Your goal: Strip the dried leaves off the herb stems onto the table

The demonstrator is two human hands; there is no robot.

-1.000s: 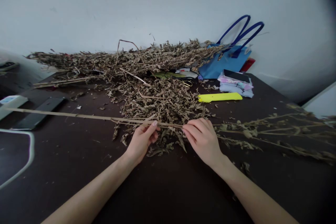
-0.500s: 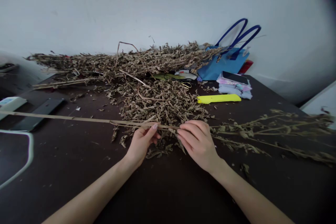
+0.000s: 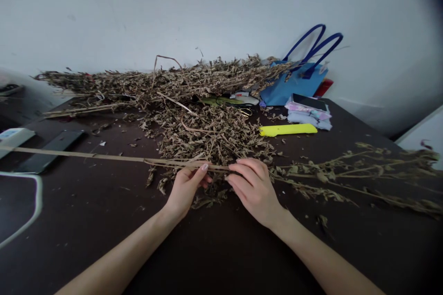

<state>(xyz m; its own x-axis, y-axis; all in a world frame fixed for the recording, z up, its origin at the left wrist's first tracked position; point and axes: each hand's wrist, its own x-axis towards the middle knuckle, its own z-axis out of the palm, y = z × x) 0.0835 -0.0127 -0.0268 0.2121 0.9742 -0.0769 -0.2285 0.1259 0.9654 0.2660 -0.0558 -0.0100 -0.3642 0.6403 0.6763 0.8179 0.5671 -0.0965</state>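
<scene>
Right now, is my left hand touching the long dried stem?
Touching. The head view shows it plainly: the left hand pinches the long dried stem, thumb tip pressed against it.

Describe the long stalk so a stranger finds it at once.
On the dark table, find the heap of dried leaves. At its near edge, the left hand pinches a long stalk, the right hand at it. Unlike the bundle by the wall, it is held, bare leftward, with leafy branches spreading right.

Forearms [image 3: 133,235] inward, left hand [image 3: 184,188] in a pinch (thumb on top), right hand [image 3: 255,189] palm-down, loosely curved.
</scene>
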